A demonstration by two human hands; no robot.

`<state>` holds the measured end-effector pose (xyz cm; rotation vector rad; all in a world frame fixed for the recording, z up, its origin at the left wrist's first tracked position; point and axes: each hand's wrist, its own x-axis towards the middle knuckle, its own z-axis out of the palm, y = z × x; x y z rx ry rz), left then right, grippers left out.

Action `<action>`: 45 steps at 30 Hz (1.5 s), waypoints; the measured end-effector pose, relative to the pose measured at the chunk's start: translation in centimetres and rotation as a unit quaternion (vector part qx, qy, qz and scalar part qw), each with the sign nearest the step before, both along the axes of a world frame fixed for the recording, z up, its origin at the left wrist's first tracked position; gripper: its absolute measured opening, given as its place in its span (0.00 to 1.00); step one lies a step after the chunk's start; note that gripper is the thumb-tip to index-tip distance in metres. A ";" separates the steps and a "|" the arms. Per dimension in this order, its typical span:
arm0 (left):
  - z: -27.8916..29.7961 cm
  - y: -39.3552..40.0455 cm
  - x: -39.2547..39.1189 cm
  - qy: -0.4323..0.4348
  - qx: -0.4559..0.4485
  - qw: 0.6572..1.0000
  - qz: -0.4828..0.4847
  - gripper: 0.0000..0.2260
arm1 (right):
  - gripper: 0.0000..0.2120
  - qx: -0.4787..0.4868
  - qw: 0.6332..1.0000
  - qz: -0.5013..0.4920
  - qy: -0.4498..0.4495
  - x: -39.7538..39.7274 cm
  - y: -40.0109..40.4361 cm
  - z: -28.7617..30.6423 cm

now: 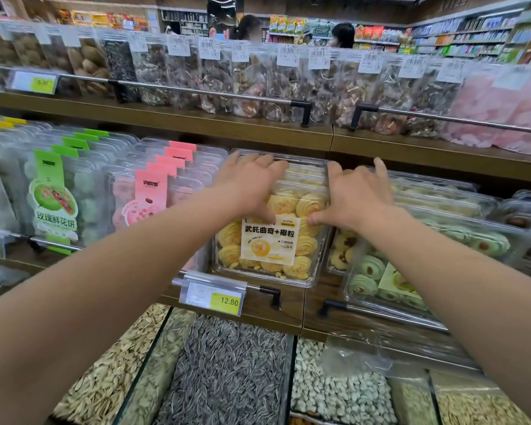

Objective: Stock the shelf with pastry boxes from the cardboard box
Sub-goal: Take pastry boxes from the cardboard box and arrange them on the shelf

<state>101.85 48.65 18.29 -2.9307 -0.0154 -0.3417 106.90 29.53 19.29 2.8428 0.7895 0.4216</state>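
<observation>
Left hand (248, 188) and right hand (354, 196) both clasp top edge of clear pastry box (270, 240), yellow cookies inside. Box stands upright at front of middle shelf (288, 305), behind price tag (213, 297), more boxes stacked behind.

View: head-worn, wide-angle, the only one given
Facing: forward and down, at the shelf (236, 297)
Nearness: arm's reach

Wooden shelf (288, 299) carries leaning clear pastry boxes (270, 240) in rows.
</observation>
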 end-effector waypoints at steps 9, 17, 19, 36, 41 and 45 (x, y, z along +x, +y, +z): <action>0.0 0.7 -1.0 -0.005 0.001 0.999 -0.036 0.50 | 0.57 0.013 1.000 0.015 -0.013 -1.3 -2.2 -0.1; 0.7 -6.7 -2.0 -0.052 -0.027 0.995 -0.082 0.44 | 0.49 0.054 0.997 -0.007 -0.051 -3.3 -13.8 -0.6; 0.5 -9.9 -1.4 -0.076 -0.031 0.990 -0.115 0.42 | 0.49 0.047 0.997 -0.030 -0.057 -3.5 -16.9 -1.0; -0.8 -17.7 2.0 -0.023 0.012 0.999 -0.029 0.46 | 0.54 0.026 0.997 -0.050 -0.061 1.2 -20.5 -1.5; -1.0 -18.6 2.3 -0.071 0.017 0.997 -0.026 0.40 | 0.56 -0.034 0.998 -0.057 0.017 3.1 -21.1 0.9; -1.4 -19.4 2.6 -0.090 -0.003 0.995 -0.050 0.39 | 0.49 -0.037 0.999 0.026 0.021 3.9 -21.5 0.9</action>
